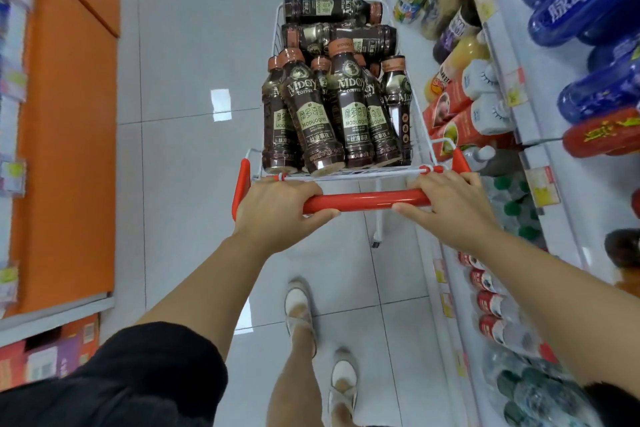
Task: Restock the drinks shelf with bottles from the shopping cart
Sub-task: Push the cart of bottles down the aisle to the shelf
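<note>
Your white shoes [298,308] stood on the pale tiled floor [180,184]. Your left hand [277,208] and right hand [446,204] each curled around the red handle [363,201] of the shopping cart [421,121], one at each end of the bar. In the cart's wire basket, the brown coffee bottles [349,107] were packed close. Those nearest you leaned upright with copper caps up, and others lay on their sides across the far end. The drinks shelf [543,87] ran just beside the cart on your right, with blue bottles [571,3] on its upper tier. An orange panel [69,114] stood to your left.
</note>
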`<state>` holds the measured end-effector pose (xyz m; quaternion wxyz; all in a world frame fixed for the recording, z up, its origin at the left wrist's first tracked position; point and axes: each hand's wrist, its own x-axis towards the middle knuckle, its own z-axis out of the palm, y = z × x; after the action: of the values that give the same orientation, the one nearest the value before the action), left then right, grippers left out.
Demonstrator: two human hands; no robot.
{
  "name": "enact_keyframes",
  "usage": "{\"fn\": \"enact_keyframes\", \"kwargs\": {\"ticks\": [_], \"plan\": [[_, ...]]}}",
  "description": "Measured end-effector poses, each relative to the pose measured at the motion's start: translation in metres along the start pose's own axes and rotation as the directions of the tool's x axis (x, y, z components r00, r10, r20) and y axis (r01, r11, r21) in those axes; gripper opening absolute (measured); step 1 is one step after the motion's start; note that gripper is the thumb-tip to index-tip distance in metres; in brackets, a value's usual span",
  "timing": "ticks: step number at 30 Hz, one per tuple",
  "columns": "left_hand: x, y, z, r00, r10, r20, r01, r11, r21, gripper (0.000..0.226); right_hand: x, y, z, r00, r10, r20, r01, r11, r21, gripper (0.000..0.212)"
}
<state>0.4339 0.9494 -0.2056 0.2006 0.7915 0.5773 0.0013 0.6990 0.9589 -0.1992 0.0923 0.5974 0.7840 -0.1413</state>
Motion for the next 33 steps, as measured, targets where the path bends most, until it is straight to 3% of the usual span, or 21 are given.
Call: {"fn": "enact_keyframes", "kwargs": {"ticks": [9,15,23,33], "plan": [[0.105,-0.012,-0.041,0.998,0.041,0.038,-0.041,0.999,0.008,0.043,0.089,0.035,-0.043,0.999,0.031,0.028,-0.032,0.999,0.019,0.04],[0.172,-0.016,-0.063,0.997,0.032,0.066,-0.032,0.999,-0.008,0.043,0.146,0.066,-0.063,0.999,0.041,-0.013,-0.041,0.999,0.017,0.044],[0.261,-0.012,-0.089,0.99,-0.016,0.143,0.031,0.994,-0.102,0.04,0.219,0.115,-0.095,0.998,0.043,0.044,-0.044,0.999,0.023,0.049],[0.349,-0.012,-0.114,0.876,0.066,0.477,0.139,0.913,-0.382,0.03,0.276,0.152,-0.139,0.971,0.152,0.185,-0.187,0.963,0.194,0.037]]}}
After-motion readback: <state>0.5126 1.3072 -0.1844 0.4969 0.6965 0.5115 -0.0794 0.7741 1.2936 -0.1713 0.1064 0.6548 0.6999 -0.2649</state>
